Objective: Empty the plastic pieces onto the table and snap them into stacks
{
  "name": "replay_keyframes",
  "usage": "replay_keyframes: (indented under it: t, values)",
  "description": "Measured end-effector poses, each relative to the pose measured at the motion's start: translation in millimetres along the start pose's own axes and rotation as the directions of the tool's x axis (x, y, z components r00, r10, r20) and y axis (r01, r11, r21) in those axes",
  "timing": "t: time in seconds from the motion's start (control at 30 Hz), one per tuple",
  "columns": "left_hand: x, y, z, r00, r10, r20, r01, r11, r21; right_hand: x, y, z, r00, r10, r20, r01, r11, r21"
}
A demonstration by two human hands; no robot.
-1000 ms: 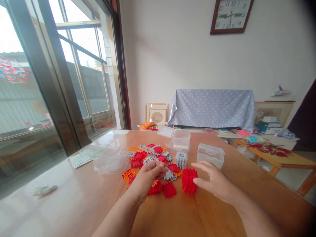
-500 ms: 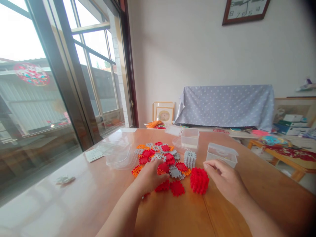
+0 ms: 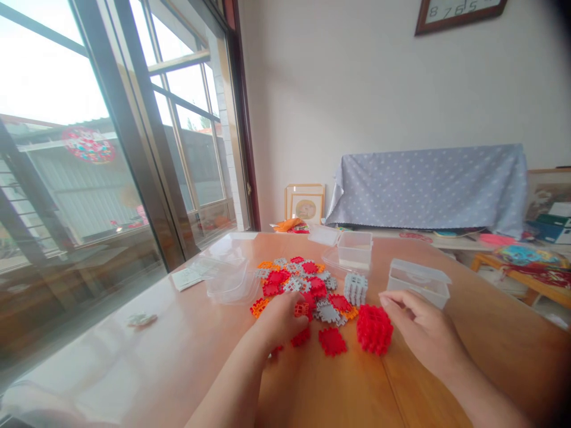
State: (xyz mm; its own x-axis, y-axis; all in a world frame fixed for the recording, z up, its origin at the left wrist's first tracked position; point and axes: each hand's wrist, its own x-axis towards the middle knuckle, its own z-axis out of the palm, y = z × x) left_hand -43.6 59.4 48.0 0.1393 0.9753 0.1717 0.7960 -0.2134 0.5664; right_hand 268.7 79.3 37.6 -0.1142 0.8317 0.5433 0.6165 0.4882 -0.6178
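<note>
My left hand [image 3: 282, 321] is over the near side of a loose pile of red, grey and orange notched plastic building tiles [image 3: 298, 285]. Its thumb and fingers are apart, with an orange-red tile [image 3: 302, 309] showing between them; a firm grip is not visible. To the right, my right hand [image 3: 423, 324] hovers beside a red cube [image 3: 375, 330] built from such tiles. Thumb and index tips come together near the cube's upper corner, and I see nothing between them. Just behind stands a grey block of stacked tiles [image 3: 355, 289]. One red tile [image 3: 332, 341] lies flat in front.
Clear plastic boxes stand on the wooden table [image 3: 321, 398]: one behind the pile [image 3: 354, 249], one at right [image 3: 419, 282]. A clear lid or tray [image 3: 232, 285] and paper sheets [image 3: 190, 276] lie left. Farther left is a small pale object [image 3: 143, 321].
The view has turned slightly left, so everything appears farther right. My left thumb and fingers have shifted slightly over the tiles. The red cube and grey block stay put.
</note>
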Motion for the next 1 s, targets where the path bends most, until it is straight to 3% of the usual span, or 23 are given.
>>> replay_keyframes:
  t: [0.27, 0.47, 0.67, 0.87, 1.0]
  values:
    - [12, -17, -2.2, 0.987, -0.073, -0.142, 0.088, 0.991, 0.104, 0, 3, 0, 1.000, 0.026, -0.013, -0.026, 1.000, -0.011]
    - [6, -2, -7.5, 0.957, -0.127, -0.260, 0.199, 0.941, 0.272, 1, 4, -1, 0.999, 0.018, -0.026, -0.019, 1.000, -0.020]
    - [0, 14, -10.5, 0.982, -0.134, -0.136, 0.170, 0.937, 0.306, 1, 3, 1, 0.999, 0.016, -0.037, -0.016, 1.000, -0.007]
    - [-8, 11, -11.9, 0.994, -0.108, 0.028, 0.096, 0.954, 0.285, 2, -1, 2, 0.998, 0.014, -0.055, -0.014, 1.000, 0.004]
    - [-12, 9, -12.0, 0.991, -0.111, 0.075, 0.081, 0.944, 0.321, 1, -1, 2, 0.998, 0.019, -0.062, -0.019, 1.000, -0.004]
